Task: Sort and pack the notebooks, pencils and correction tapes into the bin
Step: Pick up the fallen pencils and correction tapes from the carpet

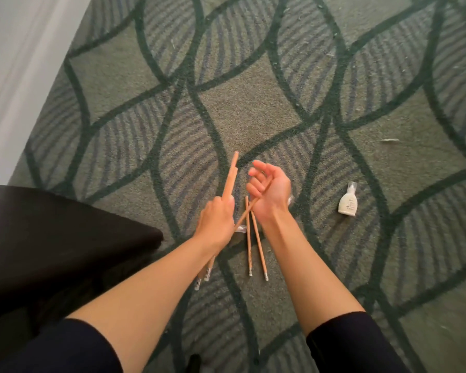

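Looks like a home room: patterned green carpet underfoot, white wall at left, dark cushioned seat beside it.

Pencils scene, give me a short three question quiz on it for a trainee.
1. True or false: the left hand grips more than one of the pencils.
2. How many loose pencils lie on the carpet between the forearms? A one, B two, C five.
3. Fill in: the white bottle lies out to the side of the ___ hand.
Key: 1 true; 2 B; 3 right, the hand holding a single pencil.
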A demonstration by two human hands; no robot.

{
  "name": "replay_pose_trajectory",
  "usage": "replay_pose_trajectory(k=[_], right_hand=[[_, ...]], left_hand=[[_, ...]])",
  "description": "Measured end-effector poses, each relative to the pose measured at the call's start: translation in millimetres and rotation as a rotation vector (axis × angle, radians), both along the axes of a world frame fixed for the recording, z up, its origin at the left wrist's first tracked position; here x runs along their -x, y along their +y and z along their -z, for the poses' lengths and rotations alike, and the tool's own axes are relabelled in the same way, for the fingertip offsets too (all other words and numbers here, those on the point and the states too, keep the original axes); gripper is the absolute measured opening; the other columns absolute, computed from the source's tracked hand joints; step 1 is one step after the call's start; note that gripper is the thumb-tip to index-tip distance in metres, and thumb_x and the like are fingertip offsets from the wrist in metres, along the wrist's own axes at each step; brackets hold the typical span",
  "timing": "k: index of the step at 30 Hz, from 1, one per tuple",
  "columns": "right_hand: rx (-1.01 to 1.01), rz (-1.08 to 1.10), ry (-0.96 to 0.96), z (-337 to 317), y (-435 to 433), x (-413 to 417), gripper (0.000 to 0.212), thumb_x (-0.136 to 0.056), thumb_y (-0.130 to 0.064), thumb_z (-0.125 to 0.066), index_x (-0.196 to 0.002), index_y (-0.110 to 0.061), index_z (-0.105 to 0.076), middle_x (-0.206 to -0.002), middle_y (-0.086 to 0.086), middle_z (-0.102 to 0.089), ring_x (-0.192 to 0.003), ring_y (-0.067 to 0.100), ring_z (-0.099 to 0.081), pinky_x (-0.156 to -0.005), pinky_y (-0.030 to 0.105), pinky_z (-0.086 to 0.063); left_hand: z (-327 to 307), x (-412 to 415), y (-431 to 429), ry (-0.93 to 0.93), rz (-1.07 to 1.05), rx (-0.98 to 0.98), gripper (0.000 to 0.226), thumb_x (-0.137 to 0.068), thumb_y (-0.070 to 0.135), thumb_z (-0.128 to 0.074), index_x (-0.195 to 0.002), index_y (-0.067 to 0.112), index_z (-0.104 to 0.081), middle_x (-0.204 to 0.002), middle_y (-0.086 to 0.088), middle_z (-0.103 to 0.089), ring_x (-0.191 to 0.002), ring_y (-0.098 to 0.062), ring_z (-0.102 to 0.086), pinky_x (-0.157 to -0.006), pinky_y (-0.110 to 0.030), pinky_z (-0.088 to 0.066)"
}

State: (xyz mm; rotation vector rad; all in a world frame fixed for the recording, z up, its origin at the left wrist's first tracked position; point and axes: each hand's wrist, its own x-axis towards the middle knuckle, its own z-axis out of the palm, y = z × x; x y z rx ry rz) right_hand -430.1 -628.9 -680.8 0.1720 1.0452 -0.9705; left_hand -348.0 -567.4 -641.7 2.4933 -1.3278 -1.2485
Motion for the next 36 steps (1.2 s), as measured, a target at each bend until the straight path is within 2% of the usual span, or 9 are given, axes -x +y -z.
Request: replay_pose_trajectory(k=[3,6,11,14,19,24,28,32,36], right_hand=[[-0.027,0.053,-0.029,-4,-5,-13,0.019,-0.091,-0.009,-0.035,-0.081,-0.003,-0.050,-0.056,0.008,-0.046,-0.034,0.007,-0.029,-0.030,0.016,-0.025],[-0.046,0.082,0.066,9,0,-8,0.025,-0.098,-0.024,-0.035,-0.096,-0.004,-0.050,-0.075,0.009,-0.052,-0.063,0.014,-0.049,-0.058,0.023,-0.045],[0.050,-1.045,1.186,50,57,18,0.026,-0.091,-0.032,-0.050,-0.097,-0.007,-0.049,-0.094,0.008,-0.056,-0.089,0.028,-0.055,-0.071,0.033,-0.038],[0.068,-1.495,1.287,66,91,21,0.049,-0.087,-0.044,-0.057,-0.113,-0.004,-0.049,-0.114,0.014,-0.056,-0.107,0.034,-0.056,-0.081,0.038,-0.045],[0.134,-1.580,1.393,73,101,15,0.027,-0.094,-0.020,-0.047,-0.114,-0.003,-0.051,-0.118,0.014,-0.056,-0.108,0.033,-0.056,-0.082,0.038,-0.046],[0.282,-1.390,1.233,65,81,18,0.029,-0.092,-0.017,-0.045,-0.119,-0.007,-0.051,-0.101,0.019,-0.062,-0.094,0.035,-0.059,-0.077,0.038,-0.044],[0.420,-1.282,0.736,41,66,15,0.018,-0.096,-0.015,-0.039,-0.079,-0.016,-0.045,-0.076,0.004,-0.056,-0.063,0.016,-0.052,-0.059,0.025,-0.041],[0.484,-1.403,0.367,12,56,13,0.020,-0.100,-0.011,-0.034,-0.082,-0.017,-0.039,-0.070,0.002,-0.056,-0.049,0.007,-0.048,-0.043,0.016,-0.036],[0.477,-1.461,0.139,-2,45,2,0.025,-0.101,-0.008,-0.030,-0.080,-0.014,-0.044,-0.058,-0.004,-0.058,-0.045,0.004,-0.044,-0.041,0.013,-0.033]], left_hand=[[1,-2,6,0.254,-0.075,-0.069,0.034,-0.098,0.035,-0.033,-0.101,0.004,-0.047,-0.073,-0.009,-0.059,-0.067,-0.025,-0.059,-0.059,-0.028,-0.043],[3,-11,6,0.305,-0.238,-0.017,0.028,-0.094,0.044,-0.040,-0.088,0.017,-0.040,-0.069,-0.003,-0.045,-0.048,-0.014,-0.039,-0.039,-0.027,-0.031],[7,-39,7,0.193,-0.505,0.047,0.028,-0.091,0.041,-0.051,-0.086,0.014,-0.049,-0.058,-0.001,-0.040,-0.046,-0.015,-0.037,-0.038,-0.022,-0.029],[12,-45,13,0.104,-0.521,-0.018,0.016,-0.089,0.025,-0.055,-0.092,0.009,-0.050,-0.059,-0.002,-0.039,-0.046,-0.017,-0.038,-0.036,-0.022,-0.029],[19,-35,17,0.191,-0.582,-0.055,0.018,-0.093,0.021,-0.047,-0.104,0.008,-0.050,-0.067,-0.003,-0.042,-0.048,-0.015,-0.036,-0.030,-0.019,-0.028],[17,-21,12,0.322,-0.680,-0.026,0.013,-0.096,0.017,-0.043,-0.092,0.007,-0.050,-0.064,-0.008,-0.051,-0.045,-0.015,-0.052,-0.032,-0.019,-0.043],[19,-24,6,0.250,-0.748,0.107,0.016,-0.094,0.015,-0.048,-0.083,0.011,-0.059,-0.078,-0.009,-0.061,-0.076,-0.023,-0.056,-0.078,-0.036,-0.051],[16,-24,-1,0.293,-0.799,0.080,0.021,-0.095,0.021,-0.047,-0.075,0.021,-0.050,-0.096,-0.010,-0.062,-0.096,-0.026,-0.058,-0.096,-0.041,-0.045],[7,-16,-6,0.442,-0.705,0.016,0.029,-0.099,0.027,-0.039,-0.081,0.014,-0.057,-0.092,-0.012,-0.063,-0.078,-0.032,-0.063,-0.067,-0.045,-0.055]])
